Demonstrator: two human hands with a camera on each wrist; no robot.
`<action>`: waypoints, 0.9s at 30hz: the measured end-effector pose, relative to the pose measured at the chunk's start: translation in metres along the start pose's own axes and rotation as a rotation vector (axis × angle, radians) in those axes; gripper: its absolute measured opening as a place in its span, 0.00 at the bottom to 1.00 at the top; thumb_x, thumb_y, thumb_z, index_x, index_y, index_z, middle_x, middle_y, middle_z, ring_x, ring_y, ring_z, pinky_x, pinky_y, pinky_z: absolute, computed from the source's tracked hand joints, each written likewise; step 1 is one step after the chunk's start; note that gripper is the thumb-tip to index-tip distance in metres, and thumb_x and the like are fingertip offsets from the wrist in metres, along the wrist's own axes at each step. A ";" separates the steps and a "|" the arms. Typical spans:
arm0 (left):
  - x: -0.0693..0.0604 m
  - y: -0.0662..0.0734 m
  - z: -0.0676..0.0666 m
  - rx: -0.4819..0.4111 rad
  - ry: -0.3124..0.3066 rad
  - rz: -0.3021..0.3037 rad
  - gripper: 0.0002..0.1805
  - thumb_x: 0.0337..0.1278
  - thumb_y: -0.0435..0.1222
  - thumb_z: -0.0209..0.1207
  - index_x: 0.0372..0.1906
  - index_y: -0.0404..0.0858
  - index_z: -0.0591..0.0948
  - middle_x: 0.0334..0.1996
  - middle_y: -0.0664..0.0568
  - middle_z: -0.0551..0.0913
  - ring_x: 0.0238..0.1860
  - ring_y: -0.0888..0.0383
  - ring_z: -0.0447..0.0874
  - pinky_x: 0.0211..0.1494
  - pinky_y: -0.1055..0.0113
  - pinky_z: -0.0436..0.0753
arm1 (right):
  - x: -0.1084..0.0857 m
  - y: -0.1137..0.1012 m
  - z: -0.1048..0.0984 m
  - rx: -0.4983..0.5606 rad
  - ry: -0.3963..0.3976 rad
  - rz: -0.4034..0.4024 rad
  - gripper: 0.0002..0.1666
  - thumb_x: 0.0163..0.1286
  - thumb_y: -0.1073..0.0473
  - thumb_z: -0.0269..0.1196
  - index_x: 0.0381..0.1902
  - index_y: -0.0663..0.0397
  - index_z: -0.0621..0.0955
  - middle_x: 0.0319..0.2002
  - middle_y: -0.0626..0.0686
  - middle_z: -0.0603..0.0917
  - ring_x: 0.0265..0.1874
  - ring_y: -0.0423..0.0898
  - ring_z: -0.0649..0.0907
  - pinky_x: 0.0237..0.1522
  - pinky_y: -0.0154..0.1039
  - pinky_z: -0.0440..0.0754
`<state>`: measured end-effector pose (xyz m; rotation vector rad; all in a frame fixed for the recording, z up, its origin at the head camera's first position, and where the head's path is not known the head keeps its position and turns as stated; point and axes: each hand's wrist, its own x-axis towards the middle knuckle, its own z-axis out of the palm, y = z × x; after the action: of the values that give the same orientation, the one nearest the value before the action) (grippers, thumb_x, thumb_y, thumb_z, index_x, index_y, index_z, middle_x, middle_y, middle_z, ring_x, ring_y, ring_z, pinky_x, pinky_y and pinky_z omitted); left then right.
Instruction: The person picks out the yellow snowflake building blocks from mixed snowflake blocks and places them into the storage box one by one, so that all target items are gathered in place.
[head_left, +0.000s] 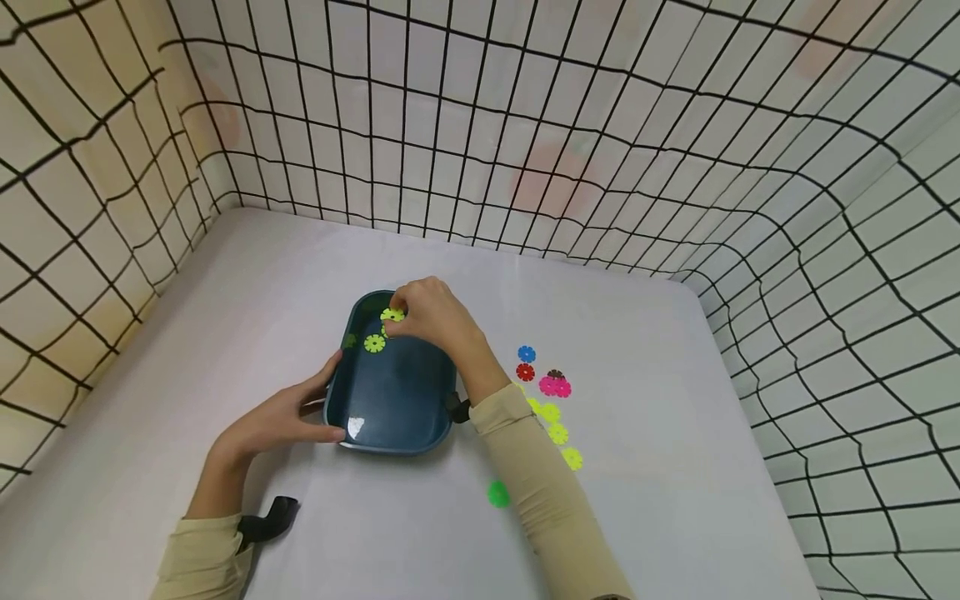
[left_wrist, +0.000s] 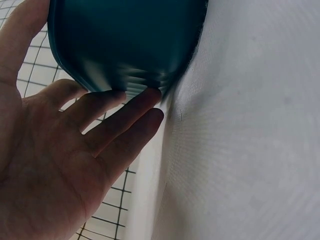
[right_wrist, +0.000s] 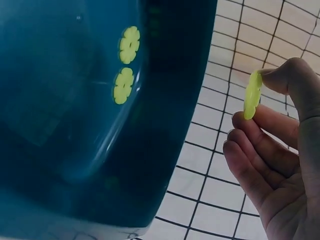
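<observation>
A white table (head_left: 690,467) carries a blue tray (head_left: 397,400) and colourful flower-shaped discs (head_left: 557,433).

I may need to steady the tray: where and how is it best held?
Hold the tray by its left rim, coming from outside on the left: its raised wall likely gives a good hold there, while the right hand reaches over the opposite side.
</observation>
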<state>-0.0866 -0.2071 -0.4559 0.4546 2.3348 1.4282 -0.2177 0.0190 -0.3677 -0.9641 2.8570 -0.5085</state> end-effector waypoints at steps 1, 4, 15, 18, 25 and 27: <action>0.000 -0.001 0.000 -0.001 0.002 -0.002 0.60 0.51 0.44 0.70 0.79 0.50 0.39 0.76 0.32 0.48 0.70 0.29 0.61 0.67 0.38 0.68 | 0.003 0.000 0.001 0.007 -0.003 0.005 0.20 0.61 0.48 0.69 0.45 0.55 0.87 0.44 0.50 0.89 0.42 0.42 0.85 0.49 0.34 0.84; -0.001 -0.002 -0.001 -0.003 0.003 0.000 0.60 0.52 0.43 0.69 0.79 0.49 0.39 0.76 0.32 0.47 0.70 0.29 0.61 0.67 0.38 0.68 | 0.010 -0.002 0.003 0.019 -0.018 -0.001 0.18 0.61 0.49 0.69 0.45 0.53 0.87 0.42 0.49 0.89 0.39 0.41 0.85 0.46 0.34 0.84; 0.002 -0.002 0.000 -0.019 -0.011 0.014 0.60 0.51 0.44 0.70 0.79 0.46 0.39 0.77 0.34 0.45 0.70 0.27 0.60 0.67 0.36 0.67 | 0.024 -0.005 0.011 -0.013 -0.121 0.026 0.19 0.62 0.48 0.68 0.46 0.52 0.86 0.42 0.49 0.88 0.33 0.40 0.82 0.41 0.34 0.83; 0.003 -0.003 0.001 -0.016 -0.006 0.015 0.60 0.51 0.44 0.70 0.79 0.46 0.39 0.77 0.34 0.45 0.70 0.28 0.61 0.67 0.37 0.67 | 0.026 -0.003 0.016 -0.033 -0.154 0.033 0.18 0.62 0.47 0.67 0.45 0.51 0.87 0.40 0.48 0.87 0.33 0.40 0.82 0.39 0.34 0.82; 0.002 -0.002 -0.001 -0.010 -0.006 0.027 0.60 0.52 0.43 0.70 0.79 0.47 0.39 0.76 0.32 0.47 0.69 0.28 0.62 0.67 0.38 0.68 | 0.032 -0.004 0.031 -0.041 -0.244 0.023 0.13 0.60 0.47 0.69 0.34 0.48 0.87 0.33 0.45 0.86 0.30 0.40 0.82 0.35 0.34 0.82; 0.001 -0.002 -0.001 -0.019 -0.008 0.027 0.60 0.52 0.43 0.70 0.79 0.48 0.39 0.77 0.33 0.47 0.69 0.28 0.62 0.67 0.38 0.68 | 0.032 -0.006 0.035 -0.044 -0.276 0.035 0.12 0.59 0.46 0.70 0.31 0.47 0.86 0.32 0.44 0.85 0.30 0.40 0.82 0.34 0.34 0.81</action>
<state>-0.0883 -0.2083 -0.4573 0.4882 2.3151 1.4567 -0.2336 -0.0144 -0.3980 -0.9091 2.6424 -0.2844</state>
